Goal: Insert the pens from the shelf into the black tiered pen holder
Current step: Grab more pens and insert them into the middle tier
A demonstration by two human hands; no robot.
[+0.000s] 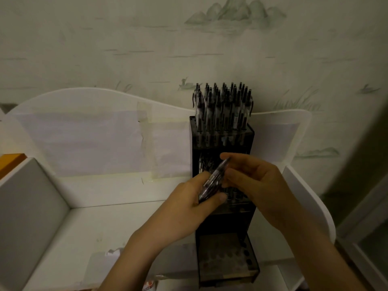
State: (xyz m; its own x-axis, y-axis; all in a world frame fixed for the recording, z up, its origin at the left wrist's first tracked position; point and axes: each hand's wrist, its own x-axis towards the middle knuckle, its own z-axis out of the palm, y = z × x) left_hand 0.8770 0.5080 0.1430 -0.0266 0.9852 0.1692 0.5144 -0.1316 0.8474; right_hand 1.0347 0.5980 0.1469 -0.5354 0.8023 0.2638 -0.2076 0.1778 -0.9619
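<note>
Black plastic makes up the tiered pen holder (222, 225), which stands just beyond both hands on the white shelf (117, 223). Its top tier, above the hands, is packed with upright pens (223, 106); the middle tier is mostly hidden behind the fingers, and the lowest tier, below the wrists, shows empty round holes.

The left hand (195, 204) is curled around a small bundle of pens (212, 181), thumb pressed along them. The right hand (252, 179) pinches the top of one pen from that bundle with its fingertips, seemingly drawing it out.

Several slips look possible from here. The bundle is loosely gripped and slanted, so pulling one pen could drag its neighbours out and scatter them onto the shelf below the left hand. The light is dim and the holes are dark against dark plastic, so a tip could miss its hole and knock the pens already seated. A hard push might also tip the tall, narrow holder toward the wall (147, 49).

Left of the hands the shelf has a white divider (35, 198), and taped paper (84, 143) covers its curved back panel. The wall beyond carries pale landscape wallpaper.
</note>
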